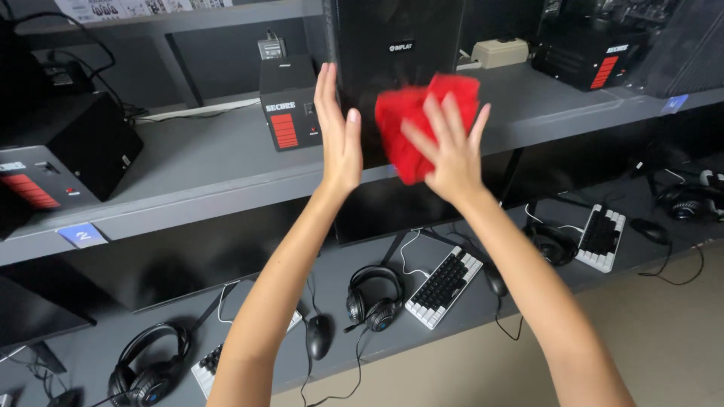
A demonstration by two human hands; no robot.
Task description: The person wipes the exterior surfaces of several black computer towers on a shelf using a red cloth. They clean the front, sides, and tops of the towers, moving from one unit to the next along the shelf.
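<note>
The right hand (446, 154) is pressing a red cloth (422, 124) flat, fingers spread, against the front of the black computer case (396, 45) on the shelf (196, 169). The left hand (337, 128) is bracing the case's left edge, open-palmed, holding nothing. Wiping looks under way; the next stroke probably calls for steady pressure while the left hand steadies the case.

Below fingers: headphones (375, 295), keyboard (443, 286), mouse (319, 335) on lower desk. Left of fingers: black-and-red box (287, 103) on grey shelf (204, 162).
</note>
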